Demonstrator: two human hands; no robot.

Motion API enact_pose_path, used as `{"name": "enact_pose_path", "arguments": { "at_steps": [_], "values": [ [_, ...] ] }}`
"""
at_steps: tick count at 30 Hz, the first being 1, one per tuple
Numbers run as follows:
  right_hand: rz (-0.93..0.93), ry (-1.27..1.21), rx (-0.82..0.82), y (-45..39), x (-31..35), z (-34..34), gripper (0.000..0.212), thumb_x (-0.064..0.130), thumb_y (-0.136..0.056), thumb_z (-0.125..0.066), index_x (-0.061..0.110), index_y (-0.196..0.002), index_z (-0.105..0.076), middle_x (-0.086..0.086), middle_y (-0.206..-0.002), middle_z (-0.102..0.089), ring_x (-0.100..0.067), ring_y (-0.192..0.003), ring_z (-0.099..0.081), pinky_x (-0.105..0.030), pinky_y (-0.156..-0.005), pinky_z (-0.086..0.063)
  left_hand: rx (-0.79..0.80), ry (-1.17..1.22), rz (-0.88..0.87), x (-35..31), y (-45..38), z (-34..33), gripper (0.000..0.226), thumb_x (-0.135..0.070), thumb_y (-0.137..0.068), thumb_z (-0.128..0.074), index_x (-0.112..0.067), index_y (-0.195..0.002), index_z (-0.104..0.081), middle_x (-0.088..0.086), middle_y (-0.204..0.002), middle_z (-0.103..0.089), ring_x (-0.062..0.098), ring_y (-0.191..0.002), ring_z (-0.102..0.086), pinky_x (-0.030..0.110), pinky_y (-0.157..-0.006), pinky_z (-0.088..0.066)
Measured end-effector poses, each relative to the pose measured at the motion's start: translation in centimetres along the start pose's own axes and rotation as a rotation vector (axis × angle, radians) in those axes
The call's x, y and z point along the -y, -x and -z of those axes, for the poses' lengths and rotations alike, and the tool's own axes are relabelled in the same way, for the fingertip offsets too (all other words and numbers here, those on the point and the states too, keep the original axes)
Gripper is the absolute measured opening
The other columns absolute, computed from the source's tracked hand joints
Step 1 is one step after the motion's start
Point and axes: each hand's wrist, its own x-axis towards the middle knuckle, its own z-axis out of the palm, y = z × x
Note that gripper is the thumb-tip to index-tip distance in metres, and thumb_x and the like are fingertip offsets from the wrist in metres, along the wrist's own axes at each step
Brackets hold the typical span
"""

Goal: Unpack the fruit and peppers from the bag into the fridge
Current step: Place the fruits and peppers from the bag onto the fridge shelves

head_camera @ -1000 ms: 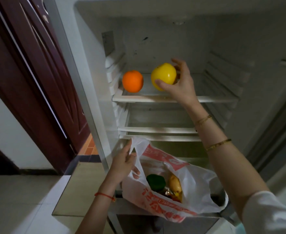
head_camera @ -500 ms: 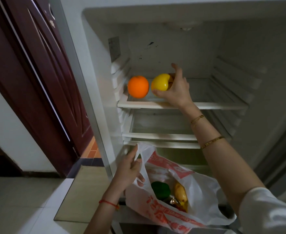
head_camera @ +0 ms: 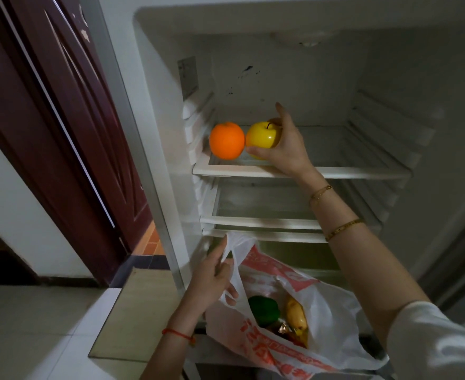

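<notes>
An orange point(head_camera: 226, 140) rests at the left end of the fridge's top shelf point(head_camera: 363, 172). Right beside it, touching it, stands a yellow apple point(head_camera: 261, 137) with its stem up. My right hand point(head_camera: 286, 149) is wrapped around the apple's right side, thumb under its front. Lower down, my left hand point(head_camera: 212, 278) grips the handle of a white plastic bag with red print point(head_camera: 332, 322) and holds it open. Inside the bag I see a green pepper point(head_camera: 264, 309), a yellowish fruit point(head_camera: 297, 316) and something darker beneath them.
The fridge has two more glass shelves point(head_camera: 258, 222) below the top one. A dark red wooden door point(head_camera: 69, 127) stands to the left of the fridge. Pale floor tiles point(head_camera: 33, 338) lie at the lower left.
My right hand brought the yellow apple down onto the top shelf and turned it stem up against the orange. The left hand kept holding the bag.
</notes>
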Motion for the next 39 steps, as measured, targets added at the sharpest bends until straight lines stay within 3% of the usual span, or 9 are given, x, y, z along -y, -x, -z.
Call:
{"name": "enact_pose_path", "arguments": {
  "at_steps": [4,8,12,17,20,23,26,31,39],
  "values": [
    [0.019,-0.022,-0.068,0.7,0.1,0.5,0.111,0.043,-0.063,-0.086,0.016,-0.151,-0.024,-0.007,-0.142,-0.044,-0.023,-0.130,-0.043,-0.042,-0.104,-0.045,0.000,-0.006,-0.011,-0.1,0.5,0.1,0.062,-0.010,-0.101,-0.042,-0.035,-0.151,-0.015,-0.011,-0.097,-0.061,0.022,-0.058,-0.070,0.038,-0.055,-0.061],
    [0.175,-0.021,-0.300,4.5,1.0,1.5,0.048,0.035,-0.074,-0.079,0.013,-0.110,-0.057,-0.001,-0.108,-0.059,-0.016,-0.098,-0.057,-0.031,-0.081,-0.050,-0.012,0.002,-0.008,0.1,1.0,0.2,0.063,-0.008,-0.101,-0.042,-0.034,-0.152,-0.015,-0.001,-0.121,-0.058,0.021,-0.057,-0.070,0.038,-0.054,-0.060],
    [0.178,-0.126,-0.034,11.5,-0.3,0.6,0.015,0.025,-0.087,-0.069,0.012,-0.082,-0.063,0.003,-0.079,-0.065,-0.011,-0.071,-0.061,-0.032,-0.068,-0.053,-0.029,0.003,-0.044,0.6,1.8,0.4,0.062,-0.008,-0.101,-0.043,-0.042,-0.145,-0.016,-0.008,-0.103,-0.060,0.020,-0.056,-0.069,0.040,-0.057,-0.061],
    [-0.002,-0.016,0.491,20.0,-6.2,-3.3,0.013,0.025,-0.088,-0.066,0.014,-0.082,-0.069,0.006,-0.083,-0.071,-0.004,-0.075,-0.066,-0.028,-0.074,-0.056,-0.052,-0.071,-0.061,1.5,2.7,0.6,0.063,-0.015,-0.100,-0.047,-0.038,-0.150,-0.017,0.007,-0.065,-0.069,0.019,-0.055,-0.070,0.030,-0.055,-0.059],
    [-0.100,0.132,0.704,23.6,-9.5,-5.3,0.007,0.032,-0.087,-0.069,0.026,-0.090,-0.067,0.018,-0.087,-0.064,0.003,-0.077,-0.058,-0.022,-0.082,-0.050,-0.056,-0.086,-0.068,2.1,3.3,0.8,0.062,-0.016,-0.100,-0.048,-0.036,-0.151,-0.019,0.014,-0.076,-0.071,0.021,-0.056,-0.071,0.031,-0.057,-0.060],
    [-0.196,0.374,0.814,26.4,-12.0,-7.0,0.023,0.043,-0.081,-0.070,0.023,-0.090,-0.063,0.009,-0.096,-0.066,-0.009,-0.093,-0.058,-0.034,-0.112,-0.033,-0.064,-0.119,-0.079,2.1,4.3,0.8,0.059,-0.018,-0.100,-0.047,-0.032,-0.152,-0.022,0.018,-0.089,-0.073,0.020,-0.059,-0.072,0.019,-0.056,-0.057],
    [-0.346,0.517,0.951,29.1,-13.1,-8.1,0.049,0.059,-0.077,-0.067,0.020,-0.108,-0.060,-0.002,-0.111,-0.064,-0.017,-0.096,-0.056,-0.029,-0.093,-0.045,-0.047,-0.105,-0.049,2.1,5.0,0.7,0.059,-0.019,-0.100,-0.047,-0.033,-0.152,-0.021,0.031,-0.120,-0.062,0.019,-0.059,-0.072,0.016,-0.051,-0.054],
    [-0.353,0.575,0.912,32.2,-14.1,-9.9,0.055,0.057,-0.076,-0.061,0.018,-0.114,-0.060,-0.006,-0.107,-0.064,-0.026,-0.099,-0.061,-0.041,-0.089,-0.052,-0.020,-0.114,-0.021,2.7,5.7,0.5,0.060,-0.020,-0.100,-0.048,-0.041,-0.150,-0.021,0.009,-0.093,-0.069,0.023,-0.054,-0.071,0.039,-0.053,-0.061],
    [-0.381,0.633,0.878,33.2,-14.3,-10.8,0.064,0.056,-0.083,-0.060,0.014,-0.130,-0.053,-0.011,-0.131,-0.056,-0.029,-0.123,-0.050,-0.039,-0.105,-0.039,-0.009,-0.121,-0.029,2.5,6.4,0.3,0.060,-0.020,-0.101,-0.048,-0.043,-0.149,-0.022,0.008,-0.098,-0.071,0.021,-0.055,-0.071,0.035,-0.055,-0.061]
  ]
}}
